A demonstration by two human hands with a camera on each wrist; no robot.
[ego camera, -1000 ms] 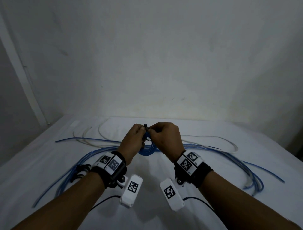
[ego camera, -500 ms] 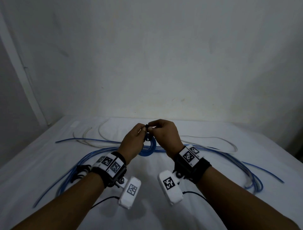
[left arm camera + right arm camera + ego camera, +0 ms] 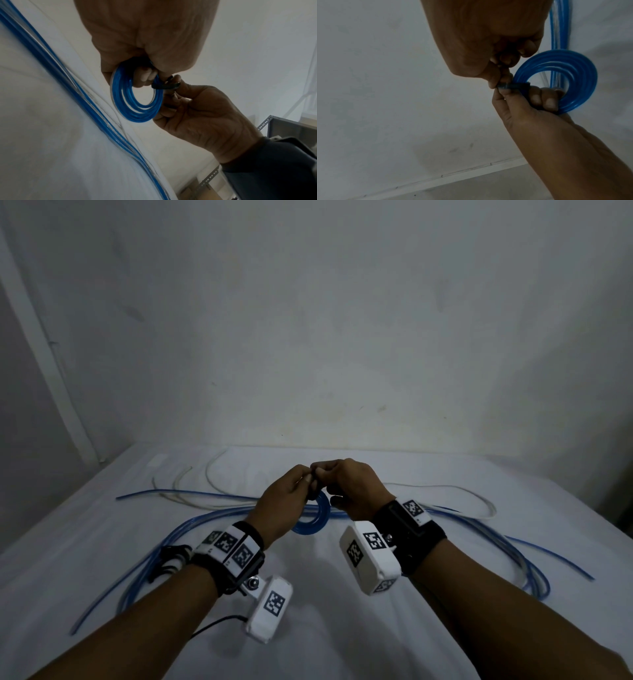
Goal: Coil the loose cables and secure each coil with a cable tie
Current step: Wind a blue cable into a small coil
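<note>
Your left hand (image 3: 284,501) grips the blue coil (image 3: 137,97) above the sheet (image 3: 325,628), fingers through its hole. Your right hand (image 3: 356,487) pinches the black tie (image 3: 165,85) wrapped round the coil's rim.

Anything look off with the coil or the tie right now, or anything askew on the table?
Nothing stands out. The blue coil looks neat, its turns lying flat together, and the black cable tie wraps one side while both hands pinch it. The loose blue cables and white cables sprawl uncoiled on the table, as expected mid-job.
</note>
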